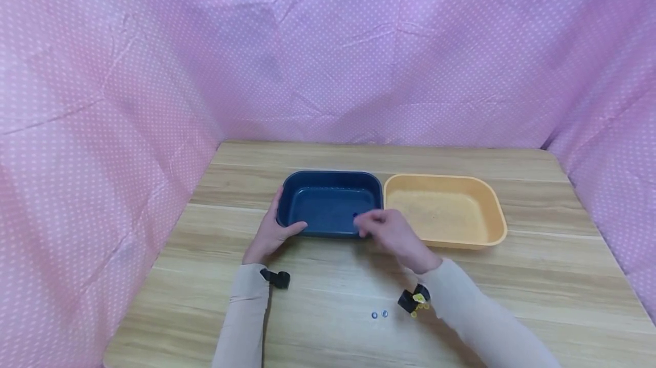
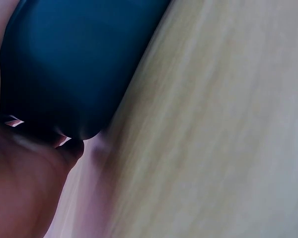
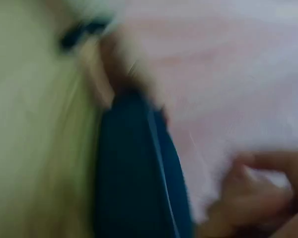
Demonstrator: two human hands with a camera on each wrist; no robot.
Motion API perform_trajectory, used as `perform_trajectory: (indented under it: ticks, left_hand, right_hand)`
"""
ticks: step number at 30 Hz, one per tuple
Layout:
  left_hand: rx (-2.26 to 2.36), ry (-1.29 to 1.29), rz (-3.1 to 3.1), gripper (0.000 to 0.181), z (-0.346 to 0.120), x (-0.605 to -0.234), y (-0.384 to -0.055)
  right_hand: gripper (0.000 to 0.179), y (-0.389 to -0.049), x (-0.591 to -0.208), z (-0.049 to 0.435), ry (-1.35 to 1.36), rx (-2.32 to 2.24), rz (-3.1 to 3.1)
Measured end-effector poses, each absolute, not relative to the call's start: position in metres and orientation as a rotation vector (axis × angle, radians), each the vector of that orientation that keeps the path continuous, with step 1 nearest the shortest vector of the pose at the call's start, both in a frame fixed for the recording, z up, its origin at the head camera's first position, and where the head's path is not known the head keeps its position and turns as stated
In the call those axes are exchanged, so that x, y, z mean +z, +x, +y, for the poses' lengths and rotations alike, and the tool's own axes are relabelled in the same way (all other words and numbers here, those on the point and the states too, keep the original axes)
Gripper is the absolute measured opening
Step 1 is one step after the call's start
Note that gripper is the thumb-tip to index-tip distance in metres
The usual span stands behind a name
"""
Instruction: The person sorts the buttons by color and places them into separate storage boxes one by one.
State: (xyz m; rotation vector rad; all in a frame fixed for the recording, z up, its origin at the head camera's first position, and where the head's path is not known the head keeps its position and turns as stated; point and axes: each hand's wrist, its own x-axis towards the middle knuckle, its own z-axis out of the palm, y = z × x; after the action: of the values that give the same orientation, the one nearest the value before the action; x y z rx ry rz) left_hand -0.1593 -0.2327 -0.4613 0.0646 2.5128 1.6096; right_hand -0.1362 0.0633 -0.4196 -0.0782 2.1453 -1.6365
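Observation:
The person's left hand (image 1: pixel 271 231) grips the left end of a dark blue plastic tub (image 1: pixel 330 236), thumb along the front rim and fingers along the side. In the left wrist view, the palm lies close against the tub's end (image 2: pixel 84 64). The right hand (image 1: pixel 392 235) is over the tub's front right corner, its thumb and fingers curled together. At those fingertips shows a small dark blue piece (image 1: pixel 355 215), too small to identify. The right wrist view is blurred; there the right hand (image 3: pixel 253 196) is beside the tub (image 3: pixel 129 168).
A yellow-orange tub (image 1: pixel 499 231) stands against the blue tub's right side. Two small ring-shaped metallic pieces (image 1: pixel 374 315) lie on the wooden table (image 1: pixel 318 322) near the front. Pink dotted cloth (image 1: pixel 359 72) hangs behind and on both sides.

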Motion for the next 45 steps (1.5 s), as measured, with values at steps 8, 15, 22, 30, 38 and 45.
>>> perform_trajectory:
  ticks: [8,15,22,30,38,45]
  left_hand:
    - [1.607,0.052,2.522,0.102,-0.233,-0.459,-0.158]
    - [1.596,0.051,2.524,0.102,-0.231,-0.459,-0.158]
    - [1.616,0.044,2.548,0.104,-0.239,-0.482,-0.166]
    - [1.613,0.041,2.552,0.106,-0.244,-0.496,-0.173]
    - [1.593,0.037,2.522,0.103,-0.235,-0.470,-0.165]
    - [1.585,0.058,2.523,0.104,-0.233,-0.462,-0.162]
  right_hand:
    - [0.017,-0.091,-0.442,0.054,-0.771,-0.608,2.605]
    - [0.028,-0.069,-0.458,0.052,-0.968,-0.369,2.683]
    - [0.012,-0.058,-0.464,0.048,-1.014,-0.249,2.768]
    - [0.011,-0.047,-0.460,0.051,-1.000,-0.059,2.882]
    - [0.035,-0.059,-0.462,0.078,-0.843,-0.358,2.811]
    - [0.019,-0.059,-0.462,0.086,-0.888,-0.460,2.749]
